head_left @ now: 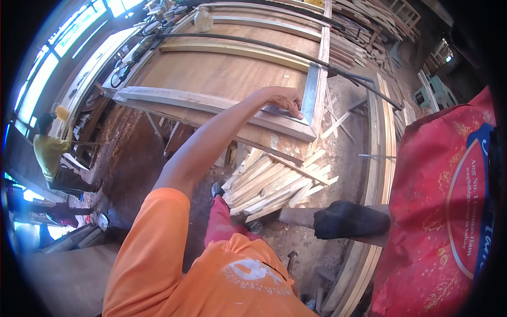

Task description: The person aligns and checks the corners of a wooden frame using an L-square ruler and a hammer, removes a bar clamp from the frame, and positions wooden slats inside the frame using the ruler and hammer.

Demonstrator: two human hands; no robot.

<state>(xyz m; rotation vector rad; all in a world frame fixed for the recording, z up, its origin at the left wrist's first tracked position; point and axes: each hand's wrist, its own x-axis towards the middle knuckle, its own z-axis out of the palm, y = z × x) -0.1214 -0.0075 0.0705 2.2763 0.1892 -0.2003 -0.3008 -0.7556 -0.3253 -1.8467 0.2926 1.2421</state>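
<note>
My left hand (285, 100) reaches over the near right corner of a wooden panel frame (227, 105). Its fingers are curled, with the fingertips down on an L-shaped steel framing square (311, 84). One arm of the square lies along the frame's right-hand rail. The other runs along the near rail, partly hidden beneath my hand. Pale plywood (227, 74) fills the panel between the rails. My right hand is out of view.
Sawn wood strips (280, 182) lie piled under the table. Metal bars (253, 46) cross the panel, beside a pale jug (203, 20). At right hang a red printed sheet (428, 211) and a black cloth-like thing (351, 219). A person in yellow (50, 153) stands at left.
</note>
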